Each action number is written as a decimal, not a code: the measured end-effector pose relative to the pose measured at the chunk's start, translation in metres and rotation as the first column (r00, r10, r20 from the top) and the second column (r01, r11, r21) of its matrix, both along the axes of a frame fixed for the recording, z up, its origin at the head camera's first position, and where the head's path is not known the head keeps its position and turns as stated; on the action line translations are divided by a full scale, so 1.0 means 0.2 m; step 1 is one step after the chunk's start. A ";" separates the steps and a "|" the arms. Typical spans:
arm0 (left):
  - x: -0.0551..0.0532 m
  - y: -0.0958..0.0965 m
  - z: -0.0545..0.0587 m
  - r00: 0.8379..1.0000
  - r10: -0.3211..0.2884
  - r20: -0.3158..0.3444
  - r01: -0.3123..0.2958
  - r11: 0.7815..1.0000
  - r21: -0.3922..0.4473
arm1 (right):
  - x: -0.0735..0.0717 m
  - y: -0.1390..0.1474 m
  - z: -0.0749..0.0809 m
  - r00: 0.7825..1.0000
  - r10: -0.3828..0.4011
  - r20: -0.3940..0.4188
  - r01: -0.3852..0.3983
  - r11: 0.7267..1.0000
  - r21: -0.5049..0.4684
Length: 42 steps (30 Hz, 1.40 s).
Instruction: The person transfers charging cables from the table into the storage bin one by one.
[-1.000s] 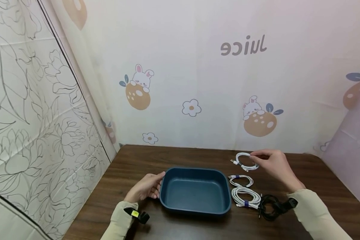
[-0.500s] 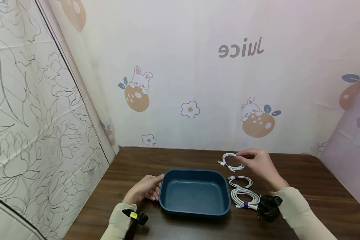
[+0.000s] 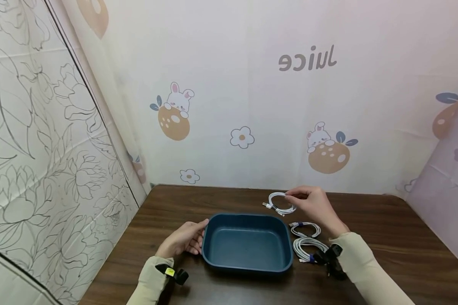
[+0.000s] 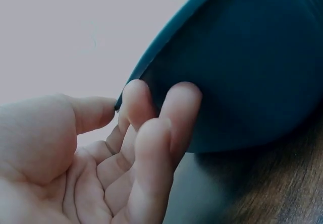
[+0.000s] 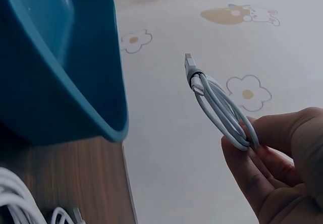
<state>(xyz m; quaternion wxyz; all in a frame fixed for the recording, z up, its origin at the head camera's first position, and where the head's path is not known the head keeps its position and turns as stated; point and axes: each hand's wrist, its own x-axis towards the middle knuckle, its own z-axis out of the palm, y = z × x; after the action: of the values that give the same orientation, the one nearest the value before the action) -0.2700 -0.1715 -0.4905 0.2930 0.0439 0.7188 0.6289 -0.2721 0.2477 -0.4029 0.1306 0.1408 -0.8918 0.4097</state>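
Observation:
My right hand (image 3: 309, 205) pinches a coiled white USB cable (image 3: 277, 206) between thumb and fingers, held up past the basin's far right corner. In the right wrist view the coil (image 5: 222, 105) hangs in the air, its plug and a dark tie at the far end. A dark blue rectangular basin (image 3: 248, 267) with rounded corners stands on the table. At its left side my left hand (image 3: 185, 239) grips the rim. The left wrist view shows the thumb at the rim's edge and bent fingers against the outer wall of the basin (image 4: 252, 72).
Right of the basin lie a small coiled white cable (image 3: 306, 235) and a thicker white coil (image 3: 309, 242) with a purple tie. A black cable (image 3: 337, 273) is beside them, partly hidden by the right wrist camera. A printed curtain (image 3: 213, 106) hangs behind the wooden table (image 3: 397, 228).
My right hand has carried the white USB cable leftward, from above the right side of the table to near the basin's far right corner. The left hand and the basin stay put.

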 end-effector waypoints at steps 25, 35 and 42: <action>0.00 0.00 0.01 1.000 -0.004 0.006 0.004 1.000 -0.011 | -0.06 -0.15 -0.03 0.996 0.085 0.021 -0.083 0.994 -0.072; 0.01 0.00 0.02 1.000 0.003 -0.010 -0.004 1.000 -0.027 | -0.09 -0.23 -0.05 0.991 0.134 -0.002 -0.134 0.986 -0.104; 0.01 -0.01 0.01 1.000 0.000 -0.006 0.000 1.000 -0.029 | -0.09 -0.27 -0.07 0.990 0.143 0.004 -0.142 0.983 -0.119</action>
<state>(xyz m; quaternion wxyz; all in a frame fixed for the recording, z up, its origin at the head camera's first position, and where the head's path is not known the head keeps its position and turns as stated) -0.2683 -0.1727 -0.4876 0.2915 0.0417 0.7289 0.6181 -0.2910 0.1932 -0.4179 0.1035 0.1937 -0.8544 0.4710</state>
